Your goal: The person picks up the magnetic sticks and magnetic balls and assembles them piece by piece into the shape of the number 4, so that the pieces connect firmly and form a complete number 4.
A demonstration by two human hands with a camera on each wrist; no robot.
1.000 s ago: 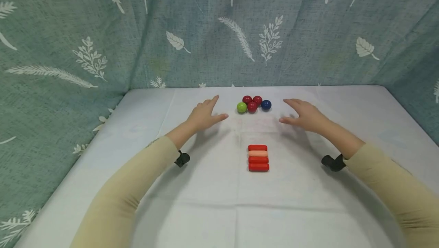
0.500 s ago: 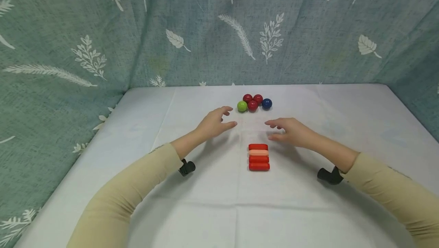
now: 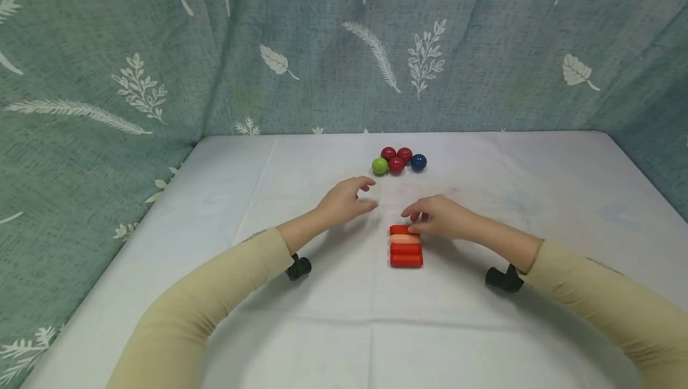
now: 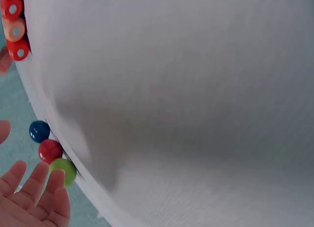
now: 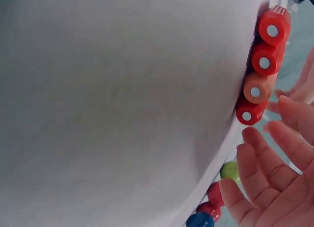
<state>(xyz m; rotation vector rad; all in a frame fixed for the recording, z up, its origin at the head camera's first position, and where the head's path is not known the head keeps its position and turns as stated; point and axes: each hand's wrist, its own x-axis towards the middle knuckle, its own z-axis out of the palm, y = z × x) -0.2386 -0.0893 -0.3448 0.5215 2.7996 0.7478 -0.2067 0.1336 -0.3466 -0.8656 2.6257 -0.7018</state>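
Several short rods lie side by side on the white cloth: a far red rod [image 3: 399, 229], a peach rod [image 3: 403, 239] and red rods [image 3: 406, 261] nearer. Their ends show pale round centres in the right wrist view. My right hand [image 3: 442, 217] hovers over the far red rod, fingers loosely bent. In the right wrist view its fingertips [image 5: 249, 134] look apart from the rods. To the left, my left hand [image 3: 341, 204] hangs above the cloth, holding nothing, fingers relaxed. Behind it sit a green ball [image 3: 379, 166], a blue ball [image 3: 418, 162] and three red balls [image 3: 396, 165].
A white cloth [image 3: 301, 347] with fold creases covers the table. Green-blue fabric [image 3: 312, 48] with white leaf prints hangs behind and at both sides. Small black devices [image 3: 504, 279] sit at both wrists, below tan sleeves.
My right hand has come left and nearer, from beside the balls to over the far red rod. My left hand has shifted right and nearer. Balls and rods stay in place.
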